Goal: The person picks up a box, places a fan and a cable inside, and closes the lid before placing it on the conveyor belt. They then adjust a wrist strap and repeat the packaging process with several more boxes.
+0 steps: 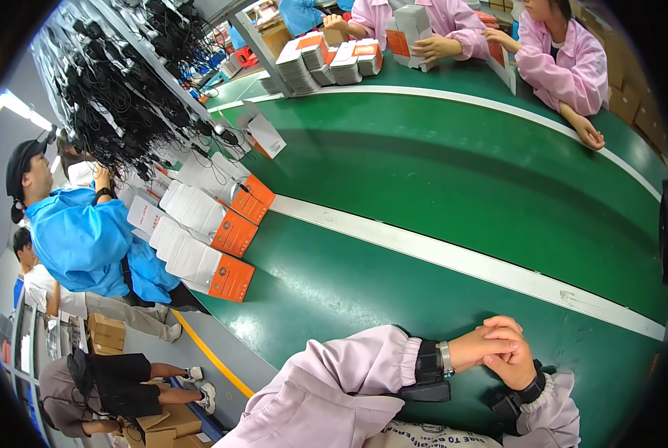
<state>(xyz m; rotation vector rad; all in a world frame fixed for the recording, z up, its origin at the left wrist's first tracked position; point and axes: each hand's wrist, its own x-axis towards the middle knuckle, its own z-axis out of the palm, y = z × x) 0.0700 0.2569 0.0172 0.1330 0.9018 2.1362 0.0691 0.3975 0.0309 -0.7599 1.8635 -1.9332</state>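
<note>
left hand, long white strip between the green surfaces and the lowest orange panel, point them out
Left hand [471, 349]: head view, back of the hand
Long white strip [461, 263]: head view, middle of its top face
Lowest orange panel [231, 278]: head view, middle of its face

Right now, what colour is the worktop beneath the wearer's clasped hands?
The worktop is green, showing best in the head view.

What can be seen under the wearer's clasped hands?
Green tabletop shows around the left hand and right hand, so it probably continues beneath; the spot they cover is hidden, contact unclear.
</note>
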